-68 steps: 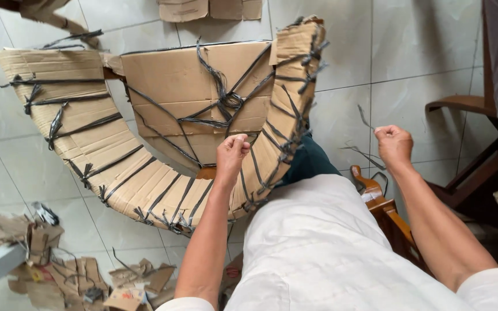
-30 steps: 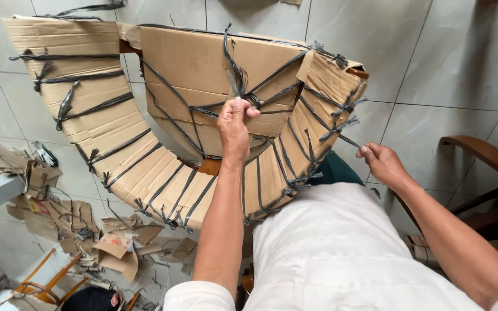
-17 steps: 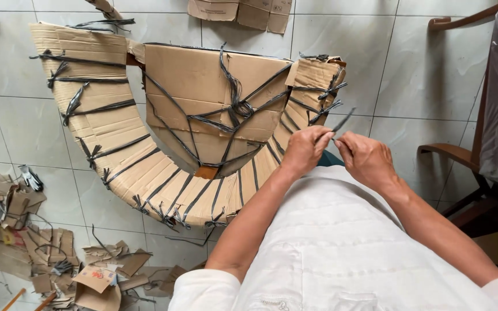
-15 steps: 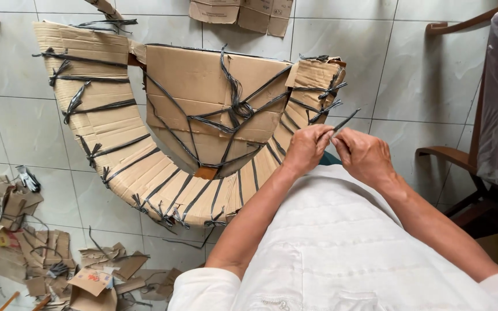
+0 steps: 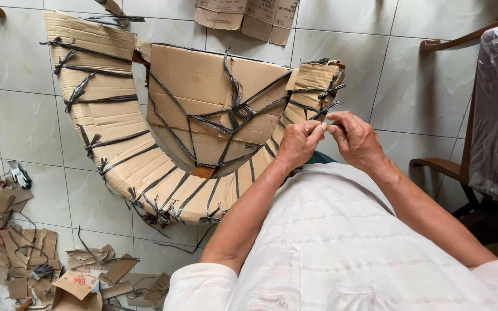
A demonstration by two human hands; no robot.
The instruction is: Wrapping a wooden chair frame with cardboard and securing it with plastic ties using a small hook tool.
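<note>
Hands: left hand (image 5: pixel 298 143) and right hand (image 5: pixel 357 138) are meeting, fingertips pinching closed on a black strap end (image 5: pixel 325 105).
Location: strap is lying at the right end of the curved cardboard-wrapped piece (image 5: pixel 128 155).
Handling: strap is looking thin, limp, slippery; probably gripping best near the knot.
Pose: forearms are converging, wrists bending down.

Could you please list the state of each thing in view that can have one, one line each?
Cardboard-wrapped curved piece: bound with dark straps, lying on the tiled floor.
Dark straps: knotted over the flat cardboard panel.
Left hand: fingers pinched together against the right hand.
Right hand: fingers pinched at the wrapped end.
Cardboard scraps: torn, scattered on the floor.
Wooden chair: covered in clear plastic.
</note>
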